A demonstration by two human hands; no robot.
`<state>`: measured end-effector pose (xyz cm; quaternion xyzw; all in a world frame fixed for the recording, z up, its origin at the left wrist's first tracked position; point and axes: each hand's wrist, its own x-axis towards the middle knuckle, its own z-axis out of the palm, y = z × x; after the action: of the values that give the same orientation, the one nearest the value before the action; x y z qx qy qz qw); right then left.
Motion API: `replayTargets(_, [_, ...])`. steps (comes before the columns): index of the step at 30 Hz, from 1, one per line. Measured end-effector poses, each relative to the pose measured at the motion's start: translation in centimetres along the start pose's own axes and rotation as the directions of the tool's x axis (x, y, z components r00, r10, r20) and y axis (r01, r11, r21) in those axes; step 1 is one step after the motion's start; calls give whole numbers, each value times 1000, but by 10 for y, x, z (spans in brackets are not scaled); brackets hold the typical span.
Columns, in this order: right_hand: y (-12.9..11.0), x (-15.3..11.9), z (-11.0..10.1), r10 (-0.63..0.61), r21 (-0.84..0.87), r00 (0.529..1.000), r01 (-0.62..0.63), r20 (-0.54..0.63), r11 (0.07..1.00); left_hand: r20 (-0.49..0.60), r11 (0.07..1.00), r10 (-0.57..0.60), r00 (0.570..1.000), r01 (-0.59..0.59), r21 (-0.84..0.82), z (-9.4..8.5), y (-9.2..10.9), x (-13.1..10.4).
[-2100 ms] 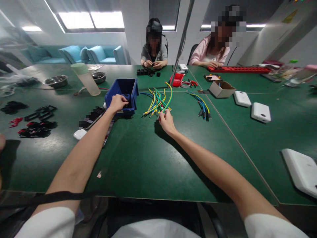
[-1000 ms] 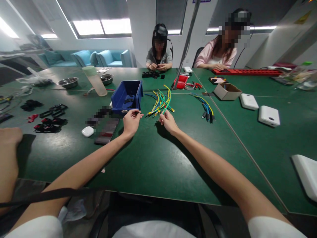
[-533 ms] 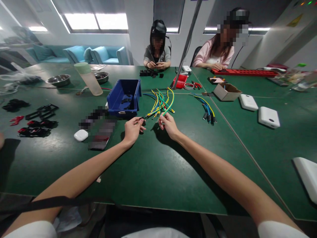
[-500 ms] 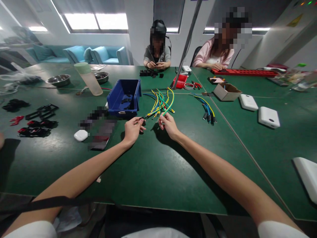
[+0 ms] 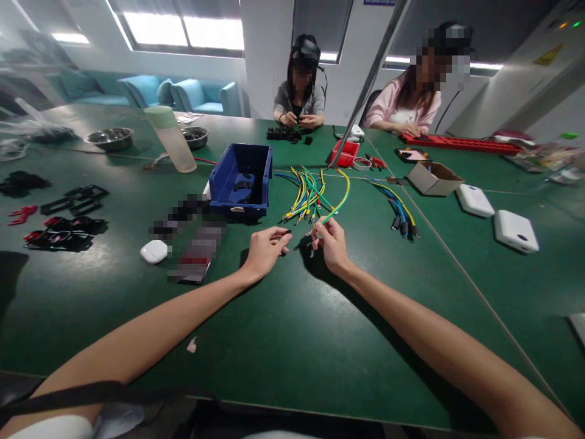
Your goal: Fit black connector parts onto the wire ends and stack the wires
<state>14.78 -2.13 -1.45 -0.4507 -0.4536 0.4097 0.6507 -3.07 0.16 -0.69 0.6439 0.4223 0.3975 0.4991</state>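
Note:
My left hand [image 5: 266, 251] pinches a small black piece [image 5: 288, 232] between thumb and fingertips, and most of it is hidden by the fingers. In my right hand [image 5: 333, 247] is a yellow-and-green wire [image 5: 342, 200], held near its metal-tipped end, with the rest curving up and away. The two hands are apart, just above the table. Beyond them lies a loose bundle of yellow, green and blue wires [image 5: 301, 192] with metal lugs. A blue bin [image 5: 240, 198] with some black pieces inside stands behind my left hand.
To the right lie wires with black ends [image 5: 402, 219], a cardboard box [image 5: 432, 180] and white devices [image 5: 516, 230]. At left are a phone [image 5: 198, 250], a white case [image 5: 154, 252], a bottle [image 5: 171, 140] and black parts [image 5: 68, 231]. Two people sit across the table [image 5: 292, 341].
The view has shifted, so things on the table appear farther right. Both hands keep their holds, and less of the black piece shows at my left fingertips.

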Motion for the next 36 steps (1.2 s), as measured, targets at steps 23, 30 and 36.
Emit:
replayTargets(23, [1,0,-2,-3,-51,998,6,59,999,162,846,259,952,-304,437,3,15,-8])
replayTargets(30, [0,-1,-1,5,-24,995,-3,98,1000,41,895,287,957,-283,343,-1,9,-6])
replayTargets(36, [-2,-5,2,-6,-35,996,9,87,999,-7,911,274,962,-257,321,-2,6,-5])
